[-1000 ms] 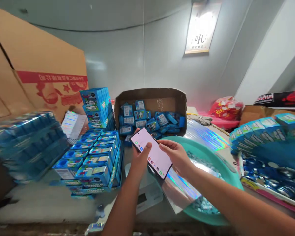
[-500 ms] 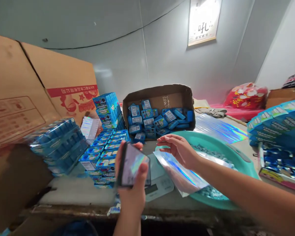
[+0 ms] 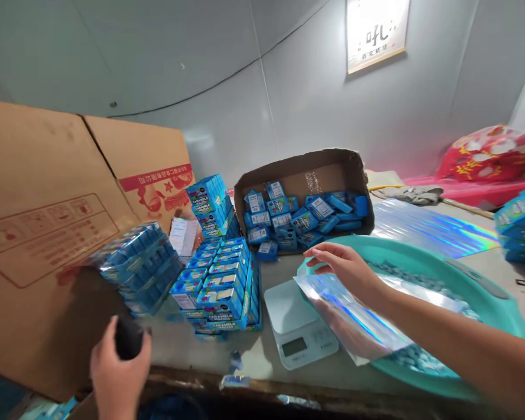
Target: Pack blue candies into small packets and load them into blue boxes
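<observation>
At the lower left, my left hand (image 3: 119,370) is wrapped round a dark object (image 3: 129,337), blurred and seen nearly end-on, in front of the brown carton. My right hand (image 3: 347,269) is above the left rim of a teal basin (image 3: 503,326), its fingers slightly curved with nothing visible between them. Beneath that hand, a shiny silver film sheet (image 3: 354,321) lies across the basin, over small pale-blue pieces (image 3: 420,357). Left of the basin is a white scale (image 3: 310,345) with a small display.
Blue candy boxes (image 3: 221,291) are stacked left of the scale. Behind it, an open carton (image 3: 300,166) holds loose blue boxes. Wrapped packs (image 3: 142,265) lean near a large brown carton (image 3: 39,175). More silver film (image 3: 429,227) lies at the back right.
My left hand has moved down and left, away from the scale, still round the phone-like object. My right hand stays over the basin's edge. The view has shifted, showing more of the left side.
</observation>
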`<move>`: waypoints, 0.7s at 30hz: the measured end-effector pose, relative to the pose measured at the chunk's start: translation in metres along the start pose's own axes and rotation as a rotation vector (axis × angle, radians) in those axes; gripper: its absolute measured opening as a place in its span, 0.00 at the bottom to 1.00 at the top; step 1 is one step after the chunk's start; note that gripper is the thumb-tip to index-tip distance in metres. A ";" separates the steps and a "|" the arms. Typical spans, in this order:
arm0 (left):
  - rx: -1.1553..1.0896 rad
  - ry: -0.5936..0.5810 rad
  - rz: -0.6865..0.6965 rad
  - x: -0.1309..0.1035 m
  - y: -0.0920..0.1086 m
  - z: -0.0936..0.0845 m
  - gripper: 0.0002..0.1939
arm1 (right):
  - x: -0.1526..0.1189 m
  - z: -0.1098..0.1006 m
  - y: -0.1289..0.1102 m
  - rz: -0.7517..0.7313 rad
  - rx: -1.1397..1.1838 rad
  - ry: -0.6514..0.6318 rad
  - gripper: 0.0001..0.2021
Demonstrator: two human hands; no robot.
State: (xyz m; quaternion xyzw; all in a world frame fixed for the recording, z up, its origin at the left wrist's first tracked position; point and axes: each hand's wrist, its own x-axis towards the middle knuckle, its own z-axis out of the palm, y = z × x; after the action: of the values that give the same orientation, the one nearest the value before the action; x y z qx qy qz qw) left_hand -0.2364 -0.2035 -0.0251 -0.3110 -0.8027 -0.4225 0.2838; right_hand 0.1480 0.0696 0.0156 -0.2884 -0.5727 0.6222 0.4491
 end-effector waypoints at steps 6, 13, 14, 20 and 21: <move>0.030 -0.542 0.303 0.021 -0.045 0.039 0.33 | -0.001 0.001 0.006 -0.378 -0.281 -0.066 0.10; -0.182 -0.457 0.093 0.017 -0.035 0.037 0.36 | -0.005 0.001 0.003 -0.377 -0.280 -0.129 0.10; -0.258 -0.365 -0.005 0.017 -0.030 0.033 0.38 | -0.005 0.000 0.003 -0.297 -0.206 -0.118 0.11; -0.803 -0.091 -0.737 0.028 -0.015 0.008 0.25 | 0.000 -0.007 0.000 0.115 0.134 0.023 0.10; -0.814 -0.082 -0.768 0.029 -0.019 0.007 0.25 | 0.000 -0.008 0.000 0.147 0.167 0.026 0.09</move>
State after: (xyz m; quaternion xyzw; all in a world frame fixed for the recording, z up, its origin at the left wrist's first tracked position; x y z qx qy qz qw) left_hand -0.2705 -0.1987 -0.0167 -0.0967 -0.6409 -0.7587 -0.0648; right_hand 0.1549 0.0732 0.0141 -0.2993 -0.4904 0.6951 0.4322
